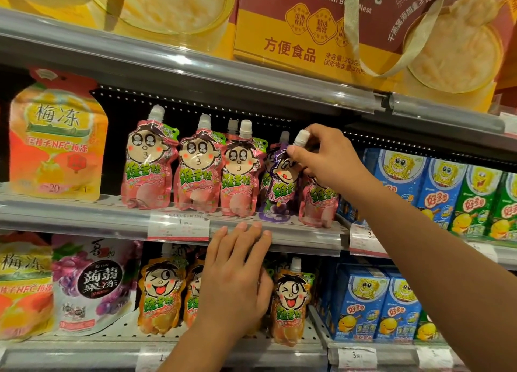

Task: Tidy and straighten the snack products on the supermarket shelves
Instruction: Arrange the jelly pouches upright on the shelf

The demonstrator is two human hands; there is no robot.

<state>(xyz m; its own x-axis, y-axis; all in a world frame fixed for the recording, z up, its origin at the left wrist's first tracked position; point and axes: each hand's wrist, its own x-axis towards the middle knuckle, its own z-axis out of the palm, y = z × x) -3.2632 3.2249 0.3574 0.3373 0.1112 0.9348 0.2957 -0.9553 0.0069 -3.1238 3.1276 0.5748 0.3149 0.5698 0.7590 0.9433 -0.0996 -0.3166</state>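
Note:
On the middle shelf (112,212) stand three pink spouted jelly pouches (195,173) in a row, then a purple grape pouch (279,187) and another pink pouch (317,203) at the right. My right hand (327,156) pinches the white cap (301,138) of a pouch at the right end of the row; the hand hides which pouch the cap belongs to. My left hand (237,271) lies with straight fingers against the shelf's front rail, in front of orange pouches (161,290) on the shelf below.
Large orange and purple jelly bags (56,142) stand at the left on both shelves. Blue and green cartoon drink cartons (447,192) fill the right side. Gift boxes (316,27) sit on the top shelf. Price tags (179,226) hang on the rails.

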